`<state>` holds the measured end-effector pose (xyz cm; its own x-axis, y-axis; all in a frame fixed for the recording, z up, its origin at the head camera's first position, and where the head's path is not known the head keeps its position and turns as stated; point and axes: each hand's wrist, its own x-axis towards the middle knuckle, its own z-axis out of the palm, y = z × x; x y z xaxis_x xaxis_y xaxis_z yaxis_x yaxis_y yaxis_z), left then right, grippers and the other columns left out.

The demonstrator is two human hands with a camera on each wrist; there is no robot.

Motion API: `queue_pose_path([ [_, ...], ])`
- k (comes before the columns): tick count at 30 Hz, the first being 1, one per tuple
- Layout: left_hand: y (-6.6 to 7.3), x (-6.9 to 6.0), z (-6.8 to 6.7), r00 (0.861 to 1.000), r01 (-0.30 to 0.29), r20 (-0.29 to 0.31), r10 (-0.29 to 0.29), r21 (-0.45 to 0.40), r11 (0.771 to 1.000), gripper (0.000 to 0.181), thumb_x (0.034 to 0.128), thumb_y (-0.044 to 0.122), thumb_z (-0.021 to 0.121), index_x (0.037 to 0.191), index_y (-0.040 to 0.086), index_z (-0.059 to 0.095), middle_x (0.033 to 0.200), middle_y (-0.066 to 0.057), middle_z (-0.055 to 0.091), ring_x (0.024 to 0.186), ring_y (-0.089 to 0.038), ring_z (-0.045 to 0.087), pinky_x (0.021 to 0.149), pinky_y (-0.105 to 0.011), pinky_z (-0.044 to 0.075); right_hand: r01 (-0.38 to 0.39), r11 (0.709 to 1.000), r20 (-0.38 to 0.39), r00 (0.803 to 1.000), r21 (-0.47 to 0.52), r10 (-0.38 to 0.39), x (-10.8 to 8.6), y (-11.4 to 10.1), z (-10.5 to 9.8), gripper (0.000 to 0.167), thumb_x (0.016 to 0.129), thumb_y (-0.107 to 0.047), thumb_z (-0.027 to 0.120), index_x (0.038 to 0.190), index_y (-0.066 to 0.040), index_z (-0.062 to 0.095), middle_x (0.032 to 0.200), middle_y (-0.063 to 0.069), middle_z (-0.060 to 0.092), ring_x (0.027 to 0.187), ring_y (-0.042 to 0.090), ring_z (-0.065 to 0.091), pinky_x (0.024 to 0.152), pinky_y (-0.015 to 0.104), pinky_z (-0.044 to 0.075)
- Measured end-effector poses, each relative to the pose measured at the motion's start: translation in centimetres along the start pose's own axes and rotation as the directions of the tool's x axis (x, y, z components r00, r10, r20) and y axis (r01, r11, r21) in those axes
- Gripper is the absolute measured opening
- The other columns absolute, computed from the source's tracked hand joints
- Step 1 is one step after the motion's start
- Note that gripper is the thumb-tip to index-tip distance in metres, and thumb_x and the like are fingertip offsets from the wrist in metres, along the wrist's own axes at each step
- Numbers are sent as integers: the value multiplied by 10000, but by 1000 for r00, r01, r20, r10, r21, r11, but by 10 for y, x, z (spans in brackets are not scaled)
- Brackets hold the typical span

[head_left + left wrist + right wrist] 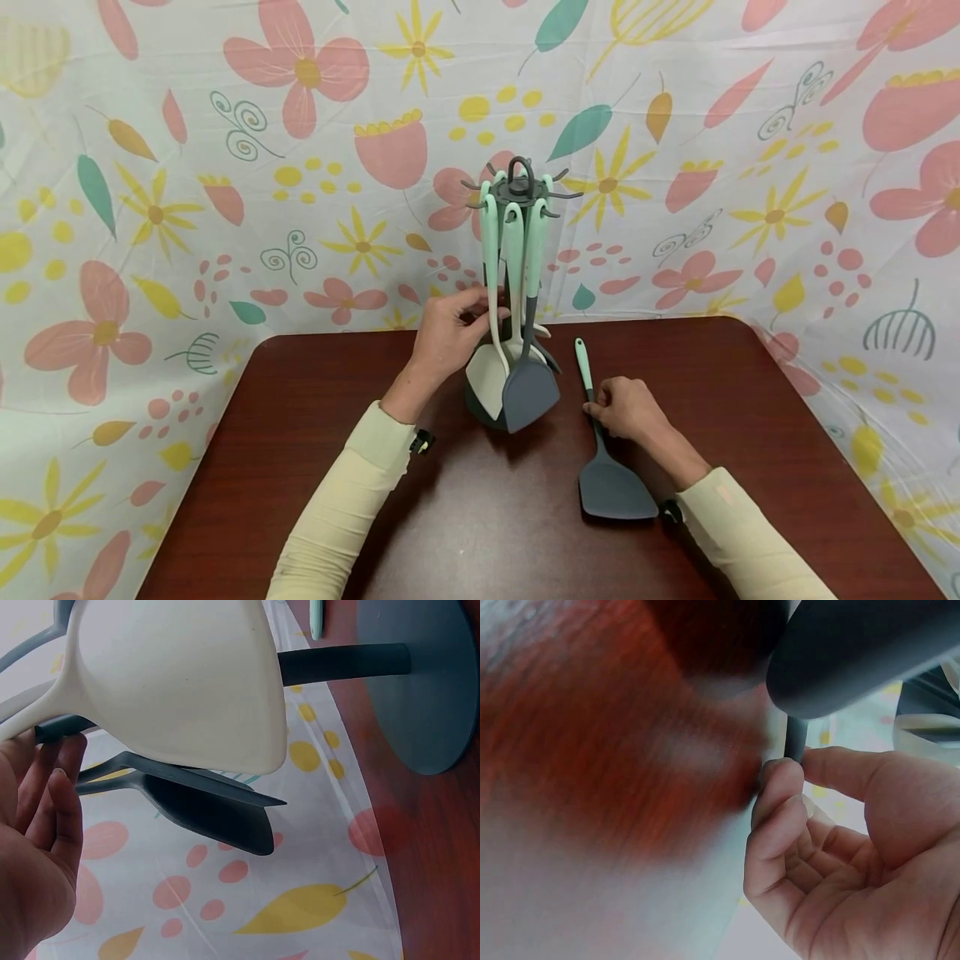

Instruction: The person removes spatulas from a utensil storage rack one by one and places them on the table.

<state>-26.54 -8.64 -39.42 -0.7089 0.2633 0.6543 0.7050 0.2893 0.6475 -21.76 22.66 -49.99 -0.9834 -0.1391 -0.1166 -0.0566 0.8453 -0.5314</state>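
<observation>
One grey spatula [617, 492], probably light, stiff and a little slippery, is best held by its slim shaft [599, 440], where the right hand [628, 408] pinches it on or just above the bench [465, 533], while the left hand [446, 333] grips the utensil stand's pole [345, 663].

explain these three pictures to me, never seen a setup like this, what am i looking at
There is no machine here, just a person at work. The wide picture comes from a camera worn on the head; the other two are taken from the left and right wrists. On the table stands a dark stand with green-handled kitchen utensils hanging from it. The left hand grips its pole. The right hand pinches a dark spatula by its shaft; whether that spatula rests fully on the table is hard to tell.
</observation>
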Motion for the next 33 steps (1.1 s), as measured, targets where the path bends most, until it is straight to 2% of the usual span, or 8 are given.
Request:
queue_pose_path([
  [8,1,-1,0,1000,5,2,-5,-8,1000,175,964,167,814,1138,141,821,939,7,817,771,-67,742,658,-283,595,5,1000,-18,1000,-2,-5,-1,0,-1,380,1016,-273,736,703,-107,598,527,18,579,474,158,606,468,309,422],
  [11,1,0,-1,1000,6,3,-6,-5,1000,176,965,173,813,1138,142,822,936,16,815,771,-64,740,651,-282,589,15,1000,-49,999,-12,-15,0,1,-3,411,1028,-295,712,682,-112,587,520,7,536,476,166,566,480,310,404],
  [15,1,0,-1,1000,2,3,-2,-7,1000,176,964,168,813,1137,140,823,933,19,814,770,-61,740,640,-284,583,40,999,-119,992,-20,-42,0,-1,-7,370,1018,-284,709,707,-107,614,555,3,496,510,174,499,518,321,398],
  [18,0,0,-1,1000,1,3,-1,-13,1000,182,965,166,812,1144,137,822,934,16,815,772,-61,743,642,-285,587,77,997,-159,984,-16,-79,0,-6,-15,290,1012,-246,716,778,-85,658,600,11,546,527,172,497,529,328,412],
  [24,1,0,0,1000,-1,-3,1,-21,1000,186,965,166,812,1148,136,822,938,0,818,769,-80,748,659,-286,596,174,985,-259,951,-2,-169,0,-26,-31,149,1012,-175,723,924,-55,717,727,35,655,562,167,540,551,344,457],
  [29,0,0,0,1000,-16,-10,16,-19,1000,195,963,165,813,1155,129,819,933,-7,817,761,-88,746,662,-285,597,216,976,-342,919,17,-197,0,-43,-40,180,1040,-238,701,952,-83,725,752,40,667,600,180,562,582,357,468],
  [33,0,0,0,1000,-2,1,3,-31,1000,184,968,185,810,1146,141,822,935,14,815,766,-82,746,635,-289,580,253,967,-396,891,29,-222,0,-53,-44,221,1061,-302,673,1044,-94,746,836,40,704,686,194,618,626,371,502],
])
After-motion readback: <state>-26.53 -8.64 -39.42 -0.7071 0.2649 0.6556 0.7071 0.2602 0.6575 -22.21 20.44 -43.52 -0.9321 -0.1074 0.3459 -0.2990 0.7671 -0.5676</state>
